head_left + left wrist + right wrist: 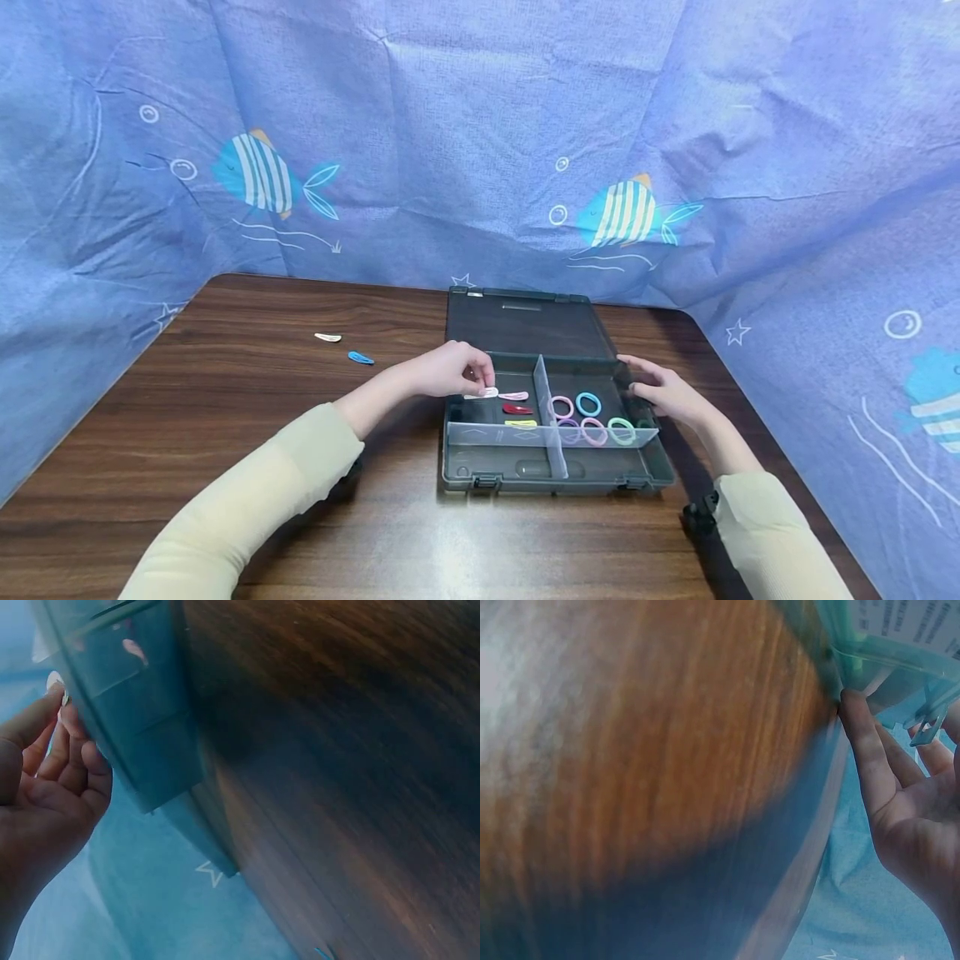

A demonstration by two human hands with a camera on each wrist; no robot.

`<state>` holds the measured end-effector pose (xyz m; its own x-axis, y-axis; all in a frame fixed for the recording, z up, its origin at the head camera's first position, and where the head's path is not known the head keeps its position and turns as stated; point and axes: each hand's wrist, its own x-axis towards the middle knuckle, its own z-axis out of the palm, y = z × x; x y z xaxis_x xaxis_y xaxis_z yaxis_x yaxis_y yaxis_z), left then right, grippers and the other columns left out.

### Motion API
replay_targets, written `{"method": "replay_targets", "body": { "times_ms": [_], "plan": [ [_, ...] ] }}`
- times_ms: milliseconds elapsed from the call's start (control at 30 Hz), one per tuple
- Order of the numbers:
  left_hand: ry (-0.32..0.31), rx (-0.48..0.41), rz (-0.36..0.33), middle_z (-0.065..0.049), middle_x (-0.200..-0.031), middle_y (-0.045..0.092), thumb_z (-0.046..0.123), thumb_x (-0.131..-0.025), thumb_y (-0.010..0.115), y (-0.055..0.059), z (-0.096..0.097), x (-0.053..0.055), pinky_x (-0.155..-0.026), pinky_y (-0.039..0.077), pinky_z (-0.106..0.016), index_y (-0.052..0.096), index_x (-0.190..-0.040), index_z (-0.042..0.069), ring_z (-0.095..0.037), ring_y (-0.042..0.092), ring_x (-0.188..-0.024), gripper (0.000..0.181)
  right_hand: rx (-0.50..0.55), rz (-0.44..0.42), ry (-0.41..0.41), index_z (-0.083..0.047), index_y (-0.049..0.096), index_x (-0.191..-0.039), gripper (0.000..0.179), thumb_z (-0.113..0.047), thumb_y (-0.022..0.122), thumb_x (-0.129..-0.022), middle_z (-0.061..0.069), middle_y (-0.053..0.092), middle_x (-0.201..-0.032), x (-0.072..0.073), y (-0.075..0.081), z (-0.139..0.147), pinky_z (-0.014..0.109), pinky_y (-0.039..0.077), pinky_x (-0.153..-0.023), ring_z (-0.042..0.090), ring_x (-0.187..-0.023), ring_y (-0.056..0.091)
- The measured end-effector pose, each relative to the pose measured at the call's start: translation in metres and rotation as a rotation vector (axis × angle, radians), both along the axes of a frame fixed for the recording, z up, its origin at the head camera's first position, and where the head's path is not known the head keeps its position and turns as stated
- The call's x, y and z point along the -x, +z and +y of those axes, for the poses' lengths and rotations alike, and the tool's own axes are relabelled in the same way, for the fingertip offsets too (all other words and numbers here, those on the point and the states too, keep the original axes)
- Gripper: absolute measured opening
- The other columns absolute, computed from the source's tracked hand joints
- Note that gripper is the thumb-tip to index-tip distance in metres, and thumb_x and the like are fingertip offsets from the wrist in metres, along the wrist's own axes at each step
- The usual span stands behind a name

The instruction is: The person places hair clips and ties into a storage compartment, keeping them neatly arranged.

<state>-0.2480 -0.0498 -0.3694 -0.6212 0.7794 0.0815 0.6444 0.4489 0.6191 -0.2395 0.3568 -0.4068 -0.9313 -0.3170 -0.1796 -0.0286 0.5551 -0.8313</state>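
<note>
My left hand [453, 369] is over the left compartment of a dark see-through divided box [487, 467], pinching a white hair clip [491, 392] between thumb and fingertips. The left wrist view shows the pale clip [54, 678] at the fingertips. In that compartment lie a pink hair clip [514, 396], a red hair clip [517, 409] and a yellow hair clip [521, 423]. At the box's right side, my right hand [670, 393] rests with fingers extended; in the right wrist view, a fingertip of this hand [900, 787] touches the box wall.
Several hair ties, including a blue one [588, 405], lie in the right compartment. A cream hair clip [327, 337] and a blue hair clip [361, 357] lie on the wooden table [225, 400], left of the box. The lid [528, 325] is folded back towards the fish-patterned curtain [480, 150].
</note>
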Motion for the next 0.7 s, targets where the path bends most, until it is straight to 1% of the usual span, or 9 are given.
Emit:
{"method": "replay_targets", "body": {
  "times_ms": [100,200,367,500,600,700],
  "plan": [
    [-0.011,0.061,-0.013,0.008,-0.074,0.064,0.008,-0.085,0.068,-0.004,0.004,0.001,-0.064,0.044,-0.022,0.067,-0.086,0.014,-0.005,0.054,-0.068,0.007,0.002,0.003,0.0,-0.014,0.028,-0.148,0.057,-0.014,0.049,-0.096,0.027,0.031,-0.146,0.0,0.0,0.0,0.04,0.051,-0.075,0.039,-0.115,0.053],
    [-0.016,0.131,-0.009,0.01,-0.072,0.062,0.008,-0.085,0.068,-0.008,0.007,0.001,-0.064,0.045,-0.022,0.066,-0.084,0.016,-0.004,0.055,-0.068,0.008,-0.003,0.001,0.002,-0.014,0.027,-0.148,0.057,-0.014,0.049,-0.096,0.028,0.031,-0.146,0.0,0.0,0.001,0.04,0.052,-0.075,0.038,-0.114,0.054],
    [-0.021,0.235,0.042,0.013,-0.07,0.062,0.009,-0.084,0.069,-0.011,0.012,0.001,-0.064,0.045,-0.021,0.066,-0.081,0.019,-0.003,0.055,-0.065,0.011,-0.008,0.007,0.004,-0.014,0.027,-0.148,0.056,-0.013,0.048,-0.096,0.028,0.031,-0.146,0.0,0.001,0.0,0.039,0.051,-0.073,0.038,-0.114,0.054],
    [-0.006,0.307,0.087,0.016,-0.068,0.061,0.013,-0.083,0.071,-0.012,0.014,-0.001,-0.066,0.044,-0.023,0.066,-0.078,0.022,-0.001,0.054,-0.065,0.011,-0.004,0.009,0.007,-0.013,0.027,-0.148,0.056,-0.013,0.048,-0.096,0.028,0.032,-0.145,0.0,0.001,0.0,0.038,0.051,-0.073,0.038,-0.114,0.053],
    [0.001,0.354,0.127,0.019,-0.066,0.06,0.016,-0.082,0.072,-0.014,0.017,-0.003,-0.068,0.044,-0.024,0.066,-0.075,0.025,0.0,0.055,-0.065,0.012,-0.004,0.004,0.007,-0.014,0.027,-0.148,0.056,-0.013,0.048,-0.096,0.029,0.032,-0.145,0.0,0.0,0.0,0.039,0.051,-0.074,0.038,-0.115,0.053],
    [0.014,0.387,0.167,0.019,-0.064,0.06,0.021,-0.08,0.075,-0.015,0.019,-0.006,-0.068,0.043,-0.025,0.066,-0.073,0.027,0.0,0.054,-0.064,0.013,-0.005,0.001,0.002,-0.015,0.027,-0.148,0.056,-0.013,0.048,-0.096,0.029,0.033,-0.144,0.001,0.0,0.001,0.041,0.052,-0.076,0.038,-0.115,0.053]
  ]
}}
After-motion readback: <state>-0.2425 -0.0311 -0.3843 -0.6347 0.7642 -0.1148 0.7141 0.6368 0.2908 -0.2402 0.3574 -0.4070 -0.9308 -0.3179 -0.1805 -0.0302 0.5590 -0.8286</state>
